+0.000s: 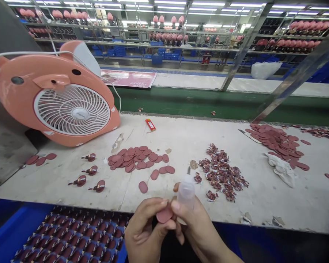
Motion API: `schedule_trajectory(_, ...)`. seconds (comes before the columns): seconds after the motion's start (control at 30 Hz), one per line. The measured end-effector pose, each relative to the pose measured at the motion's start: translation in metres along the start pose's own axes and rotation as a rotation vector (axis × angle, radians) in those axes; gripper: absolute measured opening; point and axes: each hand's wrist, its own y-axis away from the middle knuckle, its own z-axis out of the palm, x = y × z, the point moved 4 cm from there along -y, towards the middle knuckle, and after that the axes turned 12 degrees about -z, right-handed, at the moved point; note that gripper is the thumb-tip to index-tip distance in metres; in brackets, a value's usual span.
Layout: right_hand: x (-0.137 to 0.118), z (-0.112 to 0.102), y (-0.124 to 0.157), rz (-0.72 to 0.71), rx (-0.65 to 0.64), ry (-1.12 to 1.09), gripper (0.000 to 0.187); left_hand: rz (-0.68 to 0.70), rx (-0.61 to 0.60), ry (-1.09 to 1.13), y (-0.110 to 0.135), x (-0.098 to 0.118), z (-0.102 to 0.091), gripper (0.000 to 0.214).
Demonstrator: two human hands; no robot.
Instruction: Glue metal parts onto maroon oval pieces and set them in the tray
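My left hand [144,228] is closed in a pinch on a flat reddish-pink oval piece [164,214], held between thumb and fingers. My right hand [196,226] is wrapped around a translucent plastic squeeze bottle [185,191], its thin metal nozzle [189,170] pointing up. The bottle is just beside the oval piece, and both are held up over the front edge of the desk [304,197].

Ahead of my hands on the desk lies a loose pile of matching ovals [134,159]. To its right is a heap of small dark-red parts [222,171], and farther right a second spread of ovals [276,142] lies near a crumpled white cloth [282,170]. Four small finished-looking pieces [90,171] sit in a group on the left, near a pink desk fan [74,109] with a white grille. A small red packet [150,125] lies by the back edge. Below the desk edge, a blue tray [16,233] holds rows of dark pieces. Beyond the desk run a green conveyor belt [222,104] and shelves of pink forms [167,36].
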Motion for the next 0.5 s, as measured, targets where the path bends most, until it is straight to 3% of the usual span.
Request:
schedule_trajectory(0.13,-0.019,-0.02,0.014,-0.055,0.012,0.428,0.05,-0.404,0.028,0.312,0.001,-0.01,-0.003,0.033)
schedule_trajectory(0.2,-0.036,-0.033,0.024,-0.144,0.098,0.69,0.048,-0.527,-0.019,0.443,0.004,-0.01,-0.002,0.035)
schedule_trajectory(0.27,-0.051,-0.044,0.033,-0.234,0.199,0.802,0.041,-0.599,-0.062,0.517,0.006,-0.01,-0.002,0.038)
schedule_trajectory(0.37,-0.061,-0.057,0.041,-0.291,0.311,0.574,0.045,-0.681,-0.11,0.611,0.009,-0.01,-0.003,0.043)
schedule_trajectory(0.5,-0.058,-0.05,0.037,-0.367,0.307,0.153,0.052,-0.744,-0.153,0.64,0.012,-0.006,-0.002,0.039)
